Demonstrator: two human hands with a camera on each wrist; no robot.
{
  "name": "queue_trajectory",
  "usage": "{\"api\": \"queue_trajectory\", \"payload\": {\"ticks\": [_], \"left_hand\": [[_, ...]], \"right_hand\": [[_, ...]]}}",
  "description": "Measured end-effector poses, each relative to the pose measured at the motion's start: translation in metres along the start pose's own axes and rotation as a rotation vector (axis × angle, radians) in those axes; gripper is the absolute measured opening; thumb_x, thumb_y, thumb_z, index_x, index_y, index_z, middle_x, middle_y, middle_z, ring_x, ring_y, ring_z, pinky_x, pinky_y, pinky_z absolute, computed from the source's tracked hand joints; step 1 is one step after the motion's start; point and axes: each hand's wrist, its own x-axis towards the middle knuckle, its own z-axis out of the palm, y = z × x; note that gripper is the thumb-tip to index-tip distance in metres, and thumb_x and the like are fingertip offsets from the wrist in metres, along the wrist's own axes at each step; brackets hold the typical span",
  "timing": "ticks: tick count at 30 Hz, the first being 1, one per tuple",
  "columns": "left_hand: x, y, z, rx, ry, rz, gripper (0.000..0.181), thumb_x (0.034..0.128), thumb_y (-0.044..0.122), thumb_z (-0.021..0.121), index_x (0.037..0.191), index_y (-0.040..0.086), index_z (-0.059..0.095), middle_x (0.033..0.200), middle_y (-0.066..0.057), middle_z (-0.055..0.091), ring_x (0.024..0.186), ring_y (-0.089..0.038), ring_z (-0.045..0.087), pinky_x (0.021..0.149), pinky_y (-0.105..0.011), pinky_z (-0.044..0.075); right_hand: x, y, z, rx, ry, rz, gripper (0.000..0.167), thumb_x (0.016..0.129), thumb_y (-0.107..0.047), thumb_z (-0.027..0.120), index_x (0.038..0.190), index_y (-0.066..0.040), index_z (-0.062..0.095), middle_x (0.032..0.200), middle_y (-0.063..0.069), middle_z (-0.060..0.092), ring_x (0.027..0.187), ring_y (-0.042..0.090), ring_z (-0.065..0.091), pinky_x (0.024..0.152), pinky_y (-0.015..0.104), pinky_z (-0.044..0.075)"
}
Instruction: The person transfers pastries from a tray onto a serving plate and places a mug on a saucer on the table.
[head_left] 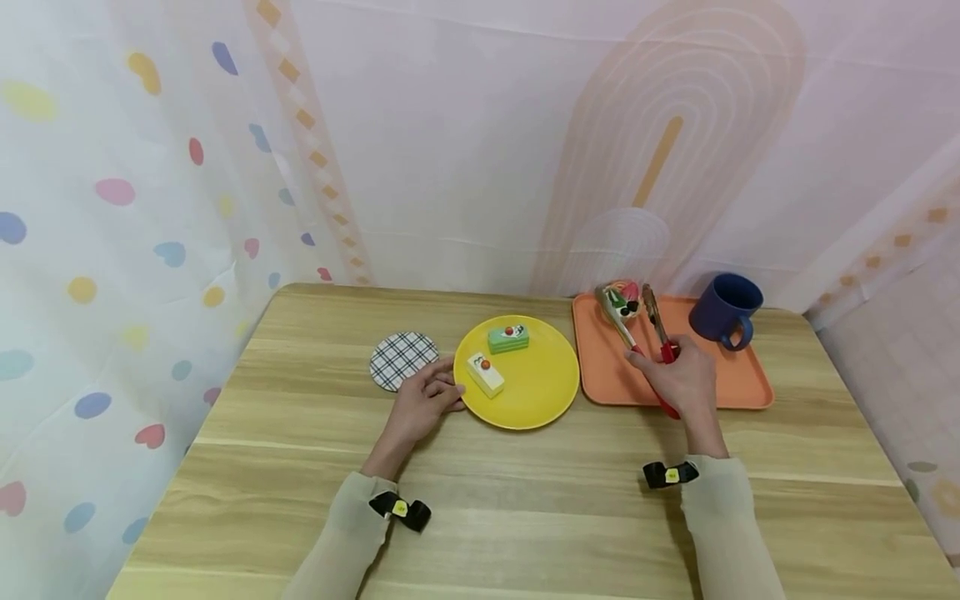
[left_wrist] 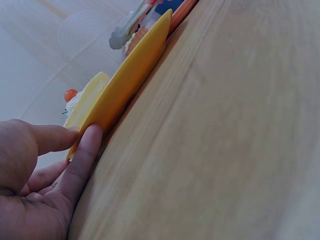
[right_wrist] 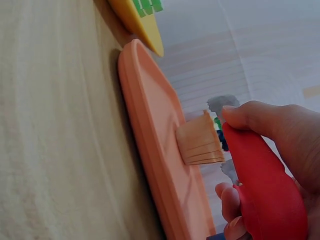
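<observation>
My left hand [head_left: 426, 400] pinches the left rim of a yellow plate [head_left: 536, 392], thumb and fingers on its edge in the left wrist view. On that plate lie a green cake slice [head_left: 508, 338] and a white cake slice [head_left: 486, 374], each topped with a red ball. My right hand [head_left: 686, 375] holds red-handled tongs [head_left: 667, 353], whose metal ends stand apart on either side of a small tart [head_left: 622, 302]. In the right wrist view the tart's tan cup [right_wrist: 199, 140] sits on the orange tray [right_wrist: 150, 100].
A dark blue mug [head_left: 724, 305] stands at the back right of the orange tray [head_left: 607, 379]. Left of the plate lies a round checked coaster [head_left: 401, 354], partly behind my left hand. A patterned cloth [head_left: 450, 150] hangs behind the wooden table [head_left: 525, 517].
</observation>
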Motion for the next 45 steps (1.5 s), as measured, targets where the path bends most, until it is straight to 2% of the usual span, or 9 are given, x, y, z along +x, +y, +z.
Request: {"api": "queue_trajectory", "payload": {"ticks": [9, 18, 22, 29, 38, 45], "left_hand": [[0.007, 0.003, 0.003, 0.010, 0.003, 0.013, 0.049, 0.0977, 0.003, 0.068, 0.145, 0.009, 0.055, 0.111, -0.017, 0.063, 0.088, -0.014, 0.071, 0.080, -0.029, 0.068], [0.011, 0.004, 0.006, 0.005, -0.011, 0.014, 0.051, 0.0977, 0.003, 0.067, 0.147, 0.005, 0.053, 0.112, -0.019, 0.063, 0.088, -0.012, 0.070, 0.080, -0.028, 0.067], [0.011, 0.005, 0.007, 0.004, -0.002, 0.010, 0.052, 0.0977, 0.003, 0.067, 0.147, 0.004, 0.052, 0.111, -0.019, 0.062, 0.088, -0.012, 0.069, 0.080, -0.028, 0.067], [0.011, 0.005, 0.006, -0.004, -0.011, 0.014, 0.051, 0.0978, 0.002, 0.067, 0.147, 0.005, 0.052, 0.112, -0.019, 0.062, 0.087, -0.012, 0.069, 0.080, -0.028, 0.067], [0.011, 0.006, 0.005, -0.001, -0.011, 0.013, 0.051, 0.0983, 0.002, 0.067, 0.147, 0.004, 0.052, 0.112, -0.019, 0.063, 0.086, -0.011, 0.069, 0.080, -0.028, 0.067], [0.012, 0.005, 0.005, 0.003, -0.015, 0.019, 0.050, 0.0983, 0.002, 0.066, 0.146, 0.004, 0.053, 0.111, -0.019, 0.064, 0.085, -0.011, 0.069, 0.080, -0.029, 0.068]], "right_hand": [[0.011, 0.005, 0.003, -0.038, -0.020, 0.008, 0.086, 0.084, -0.058, 0.076, 0.136, 0.008, 0.055, 0.113, 0.027, 0.065, 0.103, 0.041, 0.059, 0.075, 0.042, 0.054], [0.019, 0.012, 0.005, -0.069, -0.047, -0.004, 0.076, 0.087, -0.052, 0.074, 0.130, 0.009, 0.057, 0.104, 0.024, 0.065, 0.094, 0.037, 0.061, 0.065, 0.030, 0.048], [0.022, 0.012, 0.007, -0.071, -0.053, -0.021, 0.074, 0.088, -0.052, 0.074, 0.126, 0.009, 0.059, 0.100, 0.022, 0.065, 0.089, 0.035, 0.061, 0.063, 0.028, 0.047], [0.025, 0.010, 0.012, -0.043, -0.039, -0.017, 0.073, 0.089, -0.048, 0.075, 0.129, 0.010, 0.060, 0.109, 0.027, 0.066, 0.095, 0.038, 0.062, 0.066, 0.031, 0.050], [0.027, 0.012, 0.014, -0.022, -0.021, -0.032, 0.071, 0.090, -0.046, 0.076, 0.130, 0.011, 0.061, 0.110, 0.028, 0.066, 0.094, 0.037, 0.061, 0.063, 0.027, 0.045], [0.028, 0.014, 0.013, -0.020, -0.003, -0.063, 0.064, 0.089, -0.043, 0.077, 0.120, 0.011, 0.065, 0.101, 0.026, 0.067, 0.087, 0.035, 0.060, 0.061, 0.026, 0.044]]}}
